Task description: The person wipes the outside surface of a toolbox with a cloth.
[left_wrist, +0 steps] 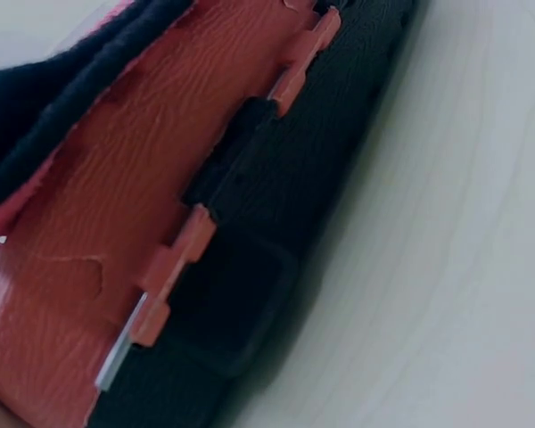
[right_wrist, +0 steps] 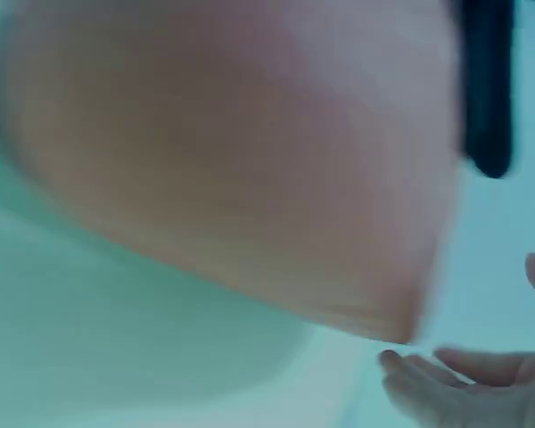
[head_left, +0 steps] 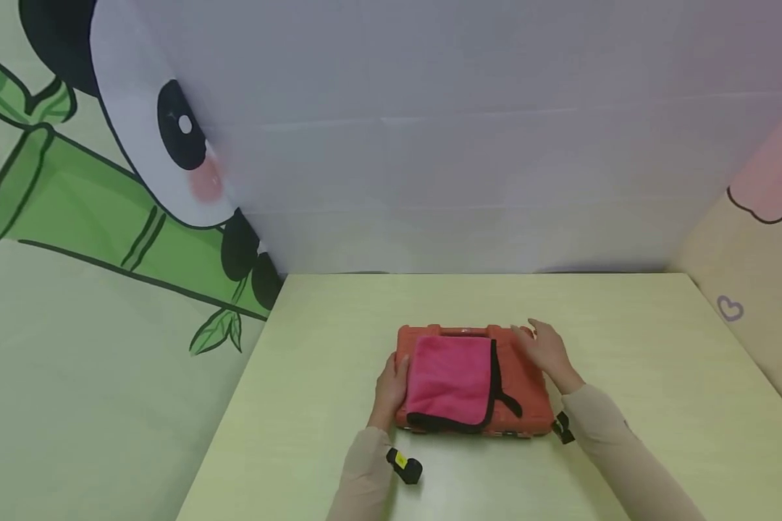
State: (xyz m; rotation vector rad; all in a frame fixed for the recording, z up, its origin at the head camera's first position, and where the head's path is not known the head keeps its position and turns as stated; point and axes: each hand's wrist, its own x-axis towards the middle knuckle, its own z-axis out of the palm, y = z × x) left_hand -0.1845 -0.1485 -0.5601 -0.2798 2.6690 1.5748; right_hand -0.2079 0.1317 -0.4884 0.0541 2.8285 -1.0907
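Observation:
A closed red carrying case [head_left: 526,378] with a black lower half [left_wrist: 250,187] lies on the table. Folded on its lid is a pink cloth [head_left: 452,378] edged in black, its dark strap [head_left: 511,405] trailing to the right. My left hand [head_left: 389,387] holds the case's left side, thumb over the top edge beside the cloth; the left wrist view barely catches this hand. At the far right corner, my right hand [head_left: 547,353] hovers with loosely extended fingers. In the right wrist view, those fingers [right_wrist: 490,367] look apart from the blurred case surface.
The pale table [head_left: 326,347] extends around the case on every side. Behind it rises a light backdrop [head_left: 456,174], with a cartoon-printed wall [head_left: 72,347] on the left and another wall [head_left: 756,311] on the right. Black wrist cameras [head_left: 405,467] sit at both sleeves.

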